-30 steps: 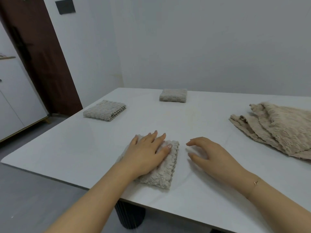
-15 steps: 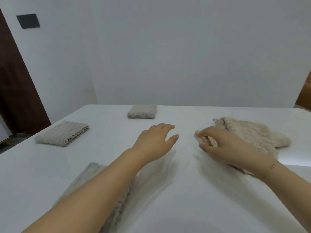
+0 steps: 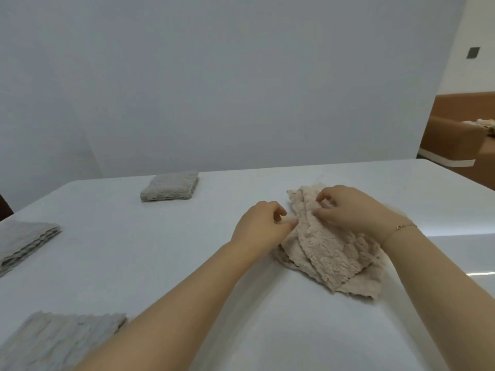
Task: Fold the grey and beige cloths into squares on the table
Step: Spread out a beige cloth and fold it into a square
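Beige cloth [image 3: 332, 253], the only piece not yet squared, lies crumpled in loose overlapping layers on the right half of the white worktop [image 3: 187, 263], well apart from the three grey cloths already folded: one at the near left corner [image 3: 53, 341], one at the left edge [image 3: 24, 245], one toward the far side [image 3: 170, 186]. It looks fluffy, thick and limp, light enough to lift with fingertips, and I'd judge it will sag and cling to itself rather than hold a crease, so it wants spreading flat first. Best hold, to my eye, is at two corners of one edge, pulled apart to take out the bunching. The right hand [image 3: 351, 210] is curled down onto the far part of the heap, fingertips pinching into the pile; the left hand [image 3: 263, 223] is closed on the near left edge of the fabric, thumb against fingers
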`<state>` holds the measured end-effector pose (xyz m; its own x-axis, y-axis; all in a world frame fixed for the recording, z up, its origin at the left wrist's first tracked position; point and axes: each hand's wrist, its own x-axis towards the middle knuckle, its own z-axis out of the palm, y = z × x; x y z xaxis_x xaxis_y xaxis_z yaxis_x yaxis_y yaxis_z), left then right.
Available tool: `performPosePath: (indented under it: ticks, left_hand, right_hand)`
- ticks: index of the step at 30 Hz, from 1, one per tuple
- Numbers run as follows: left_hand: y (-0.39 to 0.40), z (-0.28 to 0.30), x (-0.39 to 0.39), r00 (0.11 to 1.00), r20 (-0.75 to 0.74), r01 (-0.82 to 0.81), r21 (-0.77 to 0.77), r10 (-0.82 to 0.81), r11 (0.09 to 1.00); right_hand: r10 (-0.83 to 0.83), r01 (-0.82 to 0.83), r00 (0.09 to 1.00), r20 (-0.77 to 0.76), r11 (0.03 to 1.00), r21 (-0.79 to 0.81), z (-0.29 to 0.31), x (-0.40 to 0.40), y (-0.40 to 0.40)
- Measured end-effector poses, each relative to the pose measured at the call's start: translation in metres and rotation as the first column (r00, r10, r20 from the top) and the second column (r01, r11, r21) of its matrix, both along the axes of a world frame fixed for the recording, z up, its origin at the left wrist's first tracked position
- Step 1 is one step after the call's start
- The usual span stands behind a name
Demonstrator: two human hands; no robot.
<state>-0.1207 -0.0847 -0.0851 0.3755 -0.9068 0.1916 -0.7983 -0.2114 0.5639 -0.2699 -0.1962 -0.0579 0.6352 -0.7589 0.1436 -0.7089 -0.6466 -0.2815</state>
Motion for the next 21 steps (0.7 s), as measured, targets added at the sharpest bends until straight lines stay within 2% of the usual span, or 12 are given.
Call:
performPosePath:
  ticks: [4,9,13,17,21]
  left_hand:
    - [-0.015,-0.017,-0.005,0.999,0.042,0.005,0.073,-0.008,0.997]
    - [-0.012,-0.024,0.003,0.993,-0.114,0.007,-0.012,-0.008,1.000]
    - [0.000,-0.017,0.014,0.996,-0.087,0.007,-0.004,-0.007,1.000]
    - [0.024,-0.002,0.032,0.999,-0.052,0.004,-0.011,-0.004,1.000]
    - [0.059,0.015,0.064,0.993,-0.101,-0.059,-0.063,0.052,0.996]
  right_hand:
    - [0.008,-0.008,1.000,0.005,1.000,-0.014,-0.013,0.006,-0.004]
    - [0.003,0.008,0.997,0.072,0.988,-0.156,-0.021,0.012,-0.007]
    - [0.004,0.023,0.990,0.140,0.981,-0.192,-0.020,0.014,-0.006]
    - [0.055,0.013,0.926,0.374,0.984,-0.177,-0.004,0.012,0.003]
    - [0.110,-0.082,0.780,0.616,0.994,-0.074,0.017,0.018,0.028]
